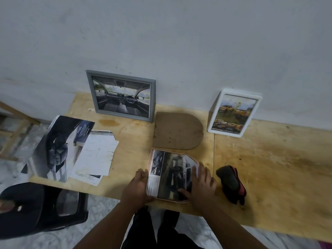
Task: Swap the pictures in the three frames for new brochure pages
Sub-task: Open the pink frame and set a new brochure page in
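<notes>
A pink arch-shaped frame (152,155) lies flat near the table's front edge with a brochure page of dark cars (172,175) laid in it. My left hand (138,187) grips the frame's left edge. My right hand (201,184) presses flat on the page's right side, thumb on the picture. Its brown arch-shaped backing board (177,130) lies just behind. A grey frame (122,95) with a car-interior picture leans on the wall. A white frame (233,113) with yellow trucks leans at the right.
A car brochure (59,148) and loose cut pages (97,155) lie at the table's left. A black and red cloth (231,182) sits right of my right hand. A dark chair (41,207) stands at the lower left. The plywood table (269,168) extends right.
</notes>
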Tool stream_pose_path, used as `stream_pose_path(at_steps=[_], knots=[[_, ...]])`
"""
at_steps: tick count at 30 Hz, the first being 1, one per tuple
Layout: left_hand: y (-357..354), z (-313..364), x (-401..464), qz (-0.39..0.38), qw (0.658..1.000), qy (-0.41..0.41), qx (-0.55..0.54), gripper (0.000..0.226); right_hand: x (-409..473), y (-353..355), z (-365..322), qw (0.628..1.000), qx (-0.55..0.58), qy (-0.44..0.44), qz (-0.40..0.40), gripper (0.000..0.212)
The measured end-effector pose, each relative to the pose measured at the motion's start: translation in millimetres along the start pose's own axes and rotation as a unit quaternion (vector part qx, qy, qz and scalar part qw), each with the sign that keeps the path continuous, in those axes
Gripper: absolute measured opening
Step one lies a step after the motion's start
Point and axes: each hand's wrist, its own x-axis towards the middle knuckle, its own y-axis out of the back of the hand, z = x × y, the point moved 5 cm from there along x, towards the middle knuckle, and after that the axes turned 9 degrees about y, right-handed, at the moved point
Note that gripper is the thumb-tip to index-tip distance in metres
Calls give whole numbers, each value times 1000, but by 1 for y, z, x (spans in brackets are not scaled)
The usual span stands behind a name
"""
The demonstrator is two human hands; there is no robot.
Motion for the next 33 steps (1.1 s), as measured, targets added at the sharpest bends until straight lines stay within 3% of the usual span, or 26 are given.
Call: stream_pose_path(at_steps=[6, 11, 17, 25, 27, 30, 32, 33], knots=[[6, 4, -5, -8, 1000, 7, 2, 118, -8, 4, -3, 998, 40, 23, 49, 99], [7, 4, -3, -11, 1000, 10, -16, 108, -14, 4, 1, 996, 75, -47, 25, 114], [9, 3, -2, -10, 1000, 7, -6, 101, -15, 2, -3, 996, 65, -59, 13, 107], [9, 2, 0, -36, 999, 18, -9, 93, -35, 17, -6, 980, 151, -37, 125, 69], [11, -1, -1, -36, 999, 17, 12, 97, -40, 26, -8, 951, 274, -27, 141, 60], [15, 0, -3, 4, 1000, 7, 15, 98, -48, 54, -14, 860, 481, -3, 168, 65], [23, 1, -4, 24, 992, 13, -121, 81, -51, 81, -20, 824, 534, 6, 189, 63], [29, -1, -5, 23, 971, 26, -235, 63, -50, 93, -25, 813, 549, 9, 193, 64]])
